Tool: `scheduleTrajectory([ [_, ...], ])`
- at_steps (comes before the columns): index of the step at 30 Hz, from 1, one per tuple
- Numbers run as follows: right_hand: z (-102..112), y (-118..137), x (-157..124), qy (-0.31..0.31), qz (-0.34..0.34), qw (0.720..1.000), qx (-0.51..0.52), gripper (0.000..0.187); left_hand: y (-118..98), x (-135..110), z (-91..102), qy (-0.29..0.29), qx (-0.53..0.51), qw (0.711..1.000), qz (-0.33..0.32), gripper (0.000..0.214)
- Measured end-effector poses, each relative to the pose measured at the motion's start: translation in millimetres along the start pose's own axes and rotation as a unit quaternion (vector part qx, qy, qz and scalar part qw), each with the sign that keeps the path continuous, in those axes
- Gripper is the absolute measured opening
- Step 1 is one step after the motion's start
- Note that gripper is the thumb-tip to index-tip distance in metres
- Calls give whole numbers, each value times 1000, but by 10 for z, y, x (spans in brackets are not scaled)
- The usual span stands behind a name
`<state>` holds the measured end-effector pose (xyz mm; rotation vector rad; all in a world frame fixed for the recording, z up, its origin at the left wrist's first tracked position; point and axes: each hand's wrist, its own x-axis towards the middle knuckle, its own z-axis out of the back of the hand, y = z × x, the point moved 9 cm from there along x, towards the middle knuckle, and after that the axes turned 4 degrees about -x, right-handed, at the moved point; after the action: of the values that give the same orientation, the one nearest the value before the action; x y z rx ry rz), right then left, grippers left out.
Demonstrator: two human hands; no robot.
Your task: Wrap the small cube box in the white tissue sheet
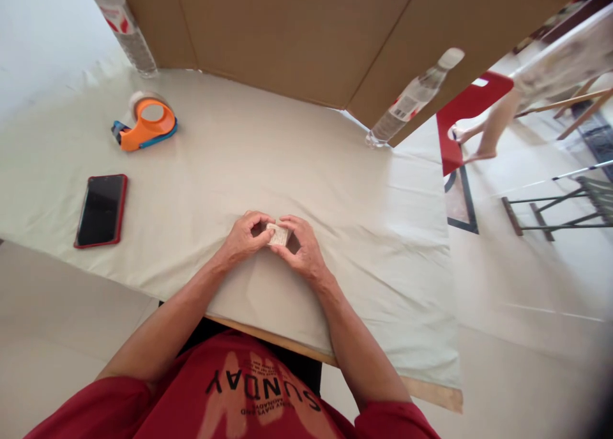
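Pale cloth (287,158) underlies our left hand (248,237) and right hand (302,246); between them we hold a small block (280,236).

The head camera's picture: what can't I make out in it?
All in the head view:
Small pale block: its markings are too small to read, and the left hand covers part of it.
Bottle at far left: its top is cut off by the upper edge.
Cardboard panel: it hides whatever is behind it.
Bystander's leg: that person's upper body is cut off by the picture's edge.
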<state>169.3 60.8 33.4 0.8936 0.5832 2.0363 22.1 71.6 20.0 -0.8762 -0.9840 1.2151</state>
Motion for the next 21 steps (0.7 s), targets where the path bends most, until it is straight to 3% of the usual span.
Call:
scheduleTrajectory([
  [10,-18,-75,47,11,-21,999,-25,38,11,7,-15,-2,4,1000,14,23],
  [17,1,-6,-12,-9,-3,1000,-18,63,40,-13,-4,-1,8,1000,24,27],
  [21,-47,10,20,14,-11,1000,-7,54,40,-1,-26,3,9,1000,15,28],
])
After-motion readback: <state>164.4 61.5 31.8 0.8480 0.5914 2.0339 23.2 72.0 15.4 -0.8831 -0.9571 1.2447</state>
